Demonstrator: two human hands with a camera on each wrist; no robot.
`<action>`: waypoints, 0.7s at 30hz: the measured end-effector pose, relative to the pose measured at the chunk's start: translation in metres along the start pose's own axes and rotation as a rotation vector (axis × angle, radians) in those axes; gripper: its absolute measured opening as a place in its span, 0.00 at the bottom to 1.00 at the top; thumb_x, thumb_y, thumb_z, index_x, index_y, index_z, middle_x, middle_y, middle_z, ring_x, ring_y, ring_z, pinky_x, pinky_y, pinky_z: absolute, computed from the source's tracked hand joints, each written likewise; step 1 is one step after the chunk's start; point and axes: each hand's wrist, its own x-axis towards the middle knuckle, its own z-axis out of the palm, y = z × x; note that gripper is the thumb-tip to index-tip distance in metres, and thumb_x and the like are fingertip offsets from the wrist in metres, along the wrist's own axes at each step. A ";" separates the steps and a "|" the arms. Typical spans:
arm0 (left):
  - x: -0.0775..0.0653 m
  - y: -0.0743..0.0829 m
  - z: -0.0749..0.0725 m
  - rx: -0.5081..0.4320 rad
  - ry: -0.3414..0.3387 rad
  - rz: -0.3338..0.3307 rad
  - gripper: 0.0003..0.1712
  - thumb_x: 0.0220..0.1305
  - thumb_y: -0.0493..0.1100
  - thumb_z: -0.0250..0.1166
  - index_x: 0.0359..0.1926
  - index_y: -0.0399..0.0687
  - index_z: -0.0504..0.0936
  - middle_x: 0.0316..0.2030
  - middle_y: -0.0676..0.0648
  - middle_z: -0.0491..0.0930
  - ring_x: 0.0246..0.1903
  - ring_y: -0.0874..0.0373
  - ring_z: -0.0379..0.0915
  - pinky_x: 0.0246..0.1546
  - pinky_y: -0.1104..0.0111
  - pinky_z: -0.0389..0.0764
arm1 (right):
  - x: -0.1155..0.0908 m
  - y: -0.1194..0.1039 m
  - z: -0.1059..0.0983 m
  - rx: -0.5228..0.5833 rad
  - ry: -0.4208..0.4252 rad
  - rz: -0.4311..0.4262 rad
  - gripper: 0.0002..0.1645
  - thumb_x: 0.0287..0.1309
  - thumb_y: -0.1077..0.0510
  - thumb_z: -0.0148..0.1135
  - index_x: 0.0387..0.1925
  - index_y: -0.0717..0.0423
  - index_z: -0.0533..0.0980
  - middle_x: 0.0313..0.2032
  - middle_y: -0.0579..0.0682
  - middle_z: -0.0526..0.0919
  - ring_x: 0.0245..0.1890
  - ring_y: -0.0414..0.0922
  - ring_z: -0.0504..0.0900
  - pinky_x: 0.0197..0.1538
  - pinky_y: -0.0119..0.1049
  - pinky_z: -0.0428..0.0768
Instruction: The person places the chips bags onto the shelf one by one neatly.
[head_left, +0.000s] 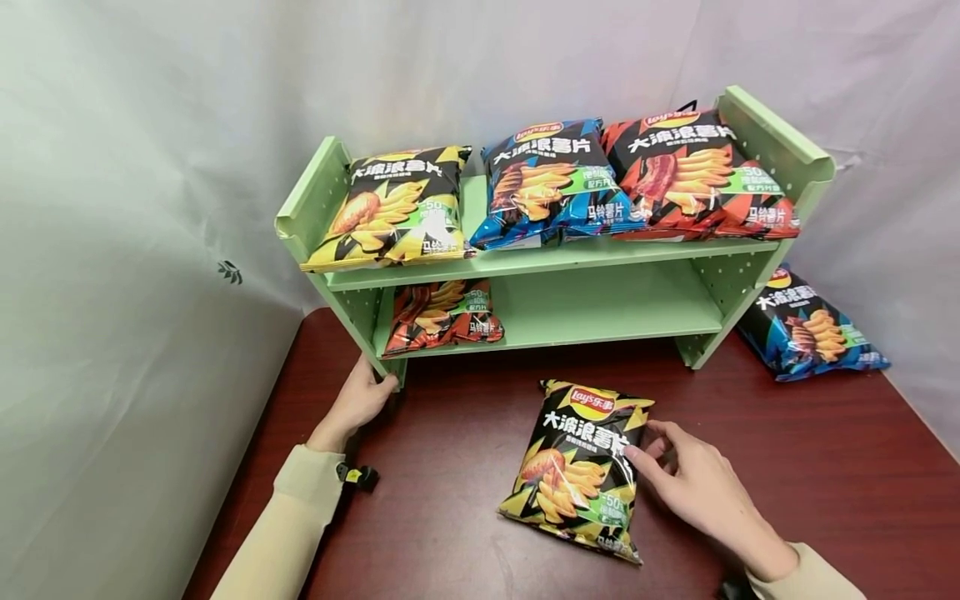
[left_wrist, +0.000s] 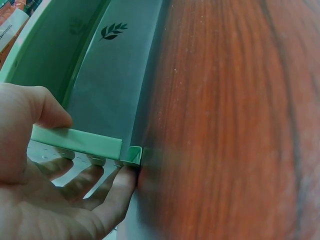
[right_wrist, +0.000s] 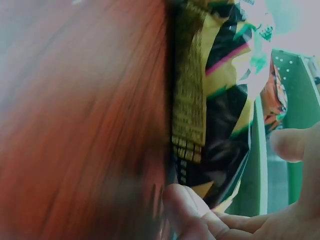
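Note:
At the left, my left hand (head_left: 362,396) grips the lower front corner of a green two-tier shelf (head_left: 517,265). The left wrist view has its thumb (left_wrist: 52,112) on one side of the green panel and the fingers on the other. A black-and-yellow chip bag (head_left: 577,471) lies face up on the table in front of the shelf. My right hand (head_left: 693,479) is at that bag's right edge, fingertips (right_wrist: 182,202) against its side. The thumb extends over the bag's edge; the right wrist view shows a gap between thumb and bag.
On the upper tier sit a yellow-black chip bag (head_left: 397,200), a blue one (head_left: 555,183) and red ones (head_left: 686,175). The lower tier holds a red chip bag (head_left: 442,312) at its left end. Another blue bag (head_left: 810,325) leans right of the shelf.

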 end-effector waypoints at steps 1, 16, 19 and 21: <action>0.000 0.000 0.000 -0.003 0.001 0.001 0.42 0.62 0.27 0.55 0.74 0.47 0.51 0.70 0.43 0.60 0.61 0.55 0.57 0.56 0.68 0.61 | 0.001 -0.001 0.001 0.013 -0.009 -0.002 0.37 0.58 0.33 0.60 0.57 0.56 0.73 0.30 0.39 0.81 0.24 0.29 0.75 0.30 0.30 0.72; -0.001 0.001 0.001 0.007 0.002 -0.019 0.40 0.62 0.29 0.55 0.74 0.45 0.52 0.69 0.41 0.61 0.59 0.55 0.57 0.56 0.68 0.60 | 0.004 -0.016 0.020 0.317 -0.180 0.232 0.58 0.49 0.35 0.70 0.68 0.67 0.56 0.35 0.51 0.79 0.25 0.40 0.78 0.29 0.33 0.78; -0.001 0.001 0.001 0.016 0.009 -0.019 0.40 0.62 0.29 0.55 0.73 0.45 0.53 0.69 0.41 0.61 0.59 0.55 0.57 0.56 0.67 0.60 | 0.002 -0.017 0.024 0.456 -0.204 0.280 0.53 0.48 0.41 0.73 0.65 0.65 0.59 0.36 0.54 0.78 0.24 0.42 0.80 0.23 0.36 0.81; -0.001 0.001 0.001 0.017 0.009 -0.017 0.40 0.62 0.29 0.55 0.73 0.45 0.53 0.69 0.41 0.61 0.59 0.55 0.57 0.56 0.66 0.60 | 0.001 -0.017 0.026 0.508 -0.202 0.287 0.48 0.48 0.44 0.74 0.62 0.65 0.63 0.35 0.54 0.78 0.25 0.43 0.81 0.21 0.38 0.81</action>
